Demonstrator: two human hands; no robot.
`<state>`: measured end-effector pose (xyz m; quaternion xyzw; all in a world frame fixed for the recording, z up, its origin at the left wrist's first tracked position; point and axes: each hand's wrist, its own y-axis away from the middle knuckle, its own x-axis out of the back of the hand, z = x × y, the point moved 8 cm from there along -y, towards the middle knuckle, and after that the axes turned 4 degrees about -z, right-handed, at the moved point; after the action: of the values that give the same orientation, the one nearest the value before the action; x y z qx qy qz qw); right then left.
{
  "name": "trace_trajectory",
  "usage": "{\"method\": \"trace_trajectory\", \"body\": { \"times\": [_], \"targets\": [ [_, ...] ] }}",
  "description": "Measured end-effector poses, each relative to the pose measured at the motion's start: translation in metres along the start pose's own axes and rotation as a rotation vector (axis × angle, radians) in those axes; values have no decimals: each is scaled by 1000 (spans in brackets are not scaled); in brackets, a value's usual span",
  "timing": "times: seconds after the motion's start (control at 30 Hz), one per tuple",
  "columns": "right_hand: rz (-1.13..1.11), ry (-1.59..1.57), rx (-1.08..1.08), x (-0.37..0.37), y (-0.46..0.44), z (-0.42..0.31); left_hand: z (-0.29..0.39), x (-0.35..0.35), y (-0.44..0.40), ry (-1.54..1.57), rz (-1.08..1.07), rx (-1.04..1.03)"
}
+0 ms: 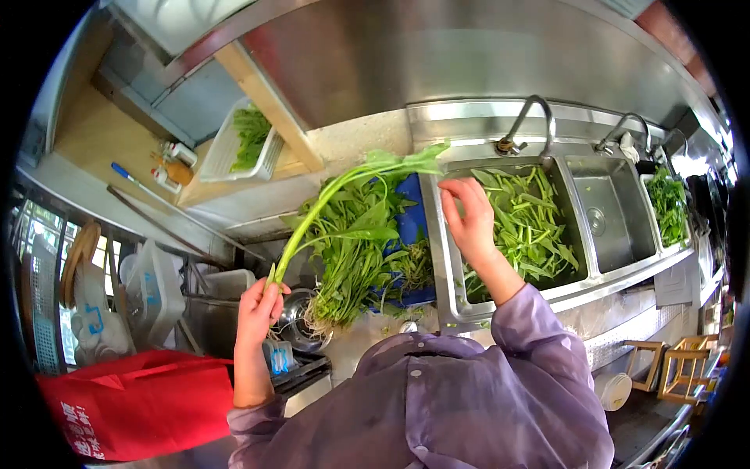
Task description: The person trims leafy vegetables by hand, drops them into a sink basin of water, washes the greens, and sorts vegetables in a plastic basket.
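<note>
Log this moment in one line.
left hand: holding stalk | right hand: nothing held, near sink edge | leafy pieces: in sink | bunch: beside sink

At the near left, a red bag [164, 406] carries white Chinese characters [81, 431] in more than one line close to its left end. They are slanted and too small to read with certainty, though one line seems to end in an exclamation mark. Farther back on the left, a pale tub [109, 341] bears blue marks [94, 319] that cannot be made out as words.
</note>
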<state>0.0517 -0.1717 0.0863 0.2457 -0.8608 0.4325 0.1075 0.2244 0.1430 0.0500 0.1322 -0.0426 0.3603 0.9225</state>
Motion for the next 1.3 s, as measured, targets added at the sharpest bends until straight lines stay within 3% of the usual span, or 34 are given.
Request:
{"method": "trace_trajectory", "body": {
  "times": [0.13,0.2,0.27,0.33,0.43,0.53,0.6,0.67,0.87,0.97,1.0,1.07,1.1,1.17,1.3],
  "targets": [
    [-59,115,260,19,-23,-8,17,-40,-10,-130,-120,-22],
    [-96,95,272,30,-26,2,19,-59,-16,-196,-175,-45],
    [-465,-124,227,13,-16,20,28,-74,-26,-341,-184,-112],
    [-556,-155,140,18,-6,35,42,-88,-35,-624,-159,-250],
    [-497,50,253,37,10,33,40,-110,-50,-604,-217,-196],
    [-528,128,228,45,27,45,25,-122,-65,-495,-314,-106],
    [-503,133,255,53,35,46,13,-137,-69,-172,-445,74],
    [-513,106,217,56,42,52,15,-149,-71,-139,-489,65],
    [-483,-74,-177,57,56,94,10,-179,-77,-167,-593,-12],
    [-337,-622,-651,45,81,146,10,-192,-82,-239,-587,-46],
    [-297,-674,-746,43,84,154,6,-196,-83,-236,-580,-49],
    [-407,-669,-1107,39,106,173,14,-207,-83,-463,-499,-328],
    [-405,-665,-1110,40,109,179,16,-219,-76,-494,-510,-340],
    [-218,-1074,-1270,33,123,195,9,-228,-73,-552,-517,-359],
    [5,-1136,-1236,42,119,190,-13,-232,-78,-417,-456,-292]
  ]
}}
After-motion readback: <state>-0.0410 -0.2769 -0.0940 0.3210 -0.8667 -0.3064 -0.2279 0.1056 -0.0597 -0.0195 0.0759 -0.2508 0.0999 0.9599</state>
